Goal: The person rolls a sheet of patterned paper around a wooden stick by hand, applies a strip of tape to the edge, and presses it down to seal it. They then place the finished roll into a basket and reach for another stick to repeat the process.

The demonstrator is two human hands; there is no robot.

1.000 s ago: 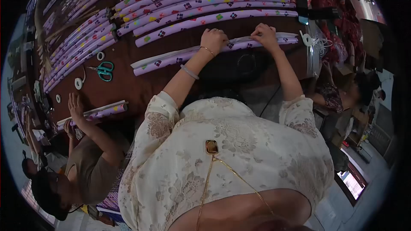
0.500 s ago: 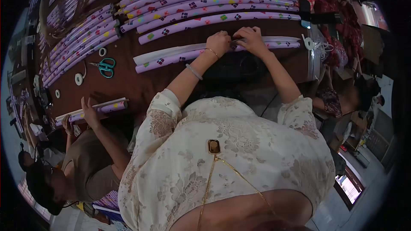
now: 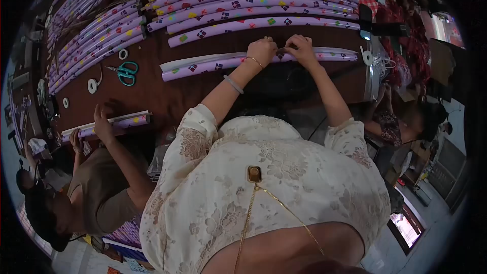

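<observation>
A lavender patterned roll of wrapping paper lies across the table in front of me, a loose white edge running along its far side. Over the middle of this roll, my left hand is closed, fingertips pinched toward the right. Close beside it, my right hand is also closed in a pinch, thumb and fingers pointing left. A small thin piece seems to sit between the fingertips, too small to name. Both hands are at the roll's upper side, just a short gap apart.
Several finished-looking patterned rolls lie beyond. Teal-handled scissors and a tape roll sit to the left, a white tape roll at the right. A co-worker's hand rests over another roll at lower left.
The view has shifted slightly. My two hands stay over the roll's middle with fingertips still pinched, the right hand turned a little. The co-worker's hands have moved slightly along their roll.
</observation>
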